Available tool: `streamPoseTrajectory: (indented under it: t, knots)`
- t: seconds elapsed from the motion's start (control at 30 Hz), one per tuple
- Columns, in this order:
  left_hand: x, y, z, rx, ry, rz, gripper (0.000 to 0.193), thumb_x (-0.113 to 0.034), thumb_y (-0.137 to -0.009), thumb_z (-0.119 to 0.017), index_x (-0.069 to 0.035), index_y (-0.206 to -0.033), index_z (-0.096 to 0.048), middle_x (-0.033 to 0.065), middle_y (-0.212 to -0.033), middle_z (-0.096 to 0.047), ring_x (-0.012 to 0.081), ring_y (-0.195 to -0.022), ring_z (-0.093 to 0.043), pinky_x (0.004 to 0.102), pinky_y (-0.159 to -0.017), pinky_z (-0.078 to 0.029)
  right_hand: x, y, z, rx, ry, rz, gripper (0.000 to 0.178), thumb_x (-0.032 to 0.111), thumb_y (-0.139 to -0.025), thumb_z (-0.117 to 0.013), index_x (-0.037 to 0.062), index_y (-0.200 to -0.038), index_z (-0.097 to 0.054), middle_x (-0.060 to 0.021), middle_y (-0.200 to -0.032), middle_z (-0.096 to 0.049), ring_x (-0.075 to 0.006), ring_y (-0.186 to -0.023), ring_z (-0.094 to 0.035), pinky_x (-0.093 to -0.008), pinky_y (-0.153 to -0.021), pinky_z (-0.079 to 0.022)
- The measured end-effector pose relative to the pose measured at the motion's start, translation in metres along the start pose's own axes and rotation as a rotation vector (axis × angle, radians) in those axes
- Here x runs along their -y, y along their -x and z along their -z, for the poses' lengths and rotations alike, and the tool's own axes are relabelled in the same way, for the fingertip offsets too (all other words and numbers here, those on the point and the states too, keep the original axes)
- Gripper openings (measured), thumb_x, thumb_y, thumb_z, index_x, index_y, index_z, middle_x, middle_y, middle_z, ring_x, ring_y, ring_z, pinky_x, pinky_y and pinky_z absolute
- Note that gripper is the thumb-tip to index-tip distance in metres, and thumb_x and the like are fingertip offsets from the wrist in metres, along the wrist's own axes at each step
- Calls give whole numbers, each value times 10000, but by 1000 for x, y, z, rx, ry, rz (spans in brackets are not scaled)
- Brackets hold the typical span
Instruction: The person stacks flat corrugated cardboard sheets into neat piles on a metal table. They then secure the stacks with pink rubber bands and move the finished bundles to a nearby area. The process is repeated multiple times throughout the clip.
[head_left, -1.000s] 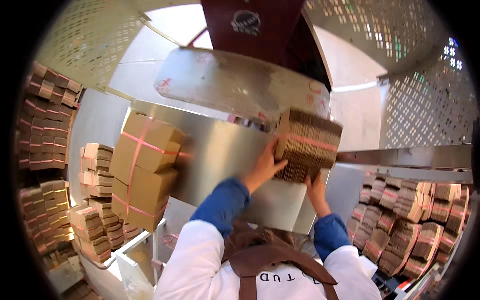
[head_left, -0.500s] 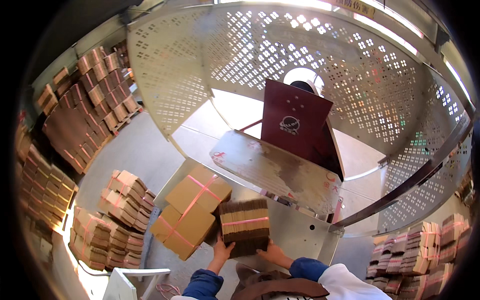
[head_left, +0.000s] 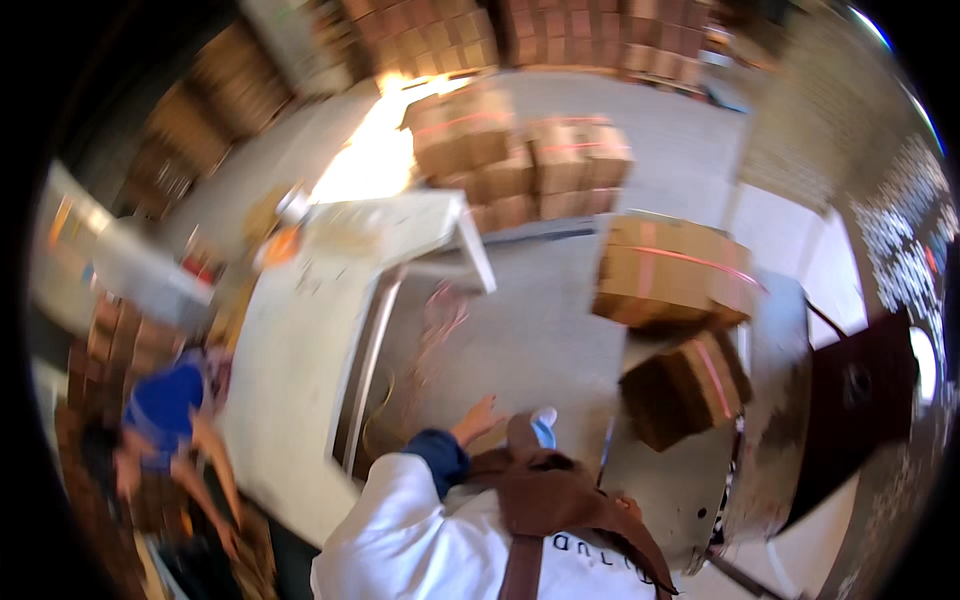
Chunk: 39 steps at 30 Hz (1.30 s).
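My left hand [head_left: 478,422] hangs in front of my body, its fingers loosely stretched and nothing seen in them. Only a little of my right hand [head_left: 630,508] shows past the brown apron [head_left: 560,495]; its fingers are hidden. Nearest to the right hand, a smaller strapped stack of brown cardboard [head_left: 690,385] sits tilted on the metal machine bed [head_left: 655,490]. Just beyond it lies a bigger cardboard bundle [head_left: 675,265] with pink straps. Neither hand touches the stacks. The picture is somewhat blurred.
A long white table [head_left: 290,350] stands to my left. Tangled pink strapping [head_left: 440,315] lies on the floor beside it. Strapped cardboard stacks [head_left: 580,165] stand ahead. At the lower left a person in blue [head_left: 165,410] bends over cardboard. The machine's dark red panel [head_left: 855,420] rises at right.
My view has swung left, bringing the white table and the other person into sight. Both hands have let go of the smaller cardboard stack, which stays on the machine bed.
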<state>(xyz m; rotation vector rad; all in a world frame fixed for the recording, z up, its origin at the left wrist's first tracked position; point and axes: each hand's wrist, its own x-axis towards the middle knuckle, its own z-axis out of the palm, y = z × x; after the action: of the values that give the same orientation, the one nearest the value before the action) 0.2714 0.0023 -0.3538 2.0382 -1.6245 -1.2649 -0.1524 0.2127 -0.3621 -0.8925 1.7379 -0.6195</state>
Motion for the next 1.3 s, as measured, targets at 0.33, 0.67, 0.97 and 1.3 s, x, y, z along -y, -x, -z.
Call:
streamPoseTrajectory:
  t: [0.33,0.67,0.97,1.3]
  knots:
    - [55,54,-44,-273,435,267,668,-376,-767,-718,25,-1262,-517,243,-1096,-636,369,-1030,-617,420,-873,-497,97,-143,26,425,503,128,395,357,-937,-526,-2,-1069,-626,-130,-866,-697,-224,-755,-694,-360,-665,-546]
    - [143,102,40,-697,508,371,557,-362,-799,-665,-15,-1223,-566,254,-1162,-608,408,-1068,-583,446,-919,-474,283,-264,-158,719,873,339,393,335,-936,-514,-16,-1093,-599,-137,-879,-685,-229,-728,-696,-348,-625,-547]
    - [151,176,-2,-919,636,773,635,-480,-783,-693,-27,-1207,-558,205,-1077,-662,371,-1037,-623,454,-872,-500,383,-304,-313,951,783,87,487,345,-941,-519,-28,-1254,-502,-219,-1058,-644,-296,-837,-694,-426,-675,-558]
    - [124,168,-142,-413,295,854,401,-342,-839,-661,-25,-1079,-605,196,-1058,-640,363,-981,-630,452,-767,-518,414,-359,-368,1036,846,112,352,335,-904,-582,16,-1052,-604,-108,-841,-657,-203,-655,-676,-323,-508,-495]
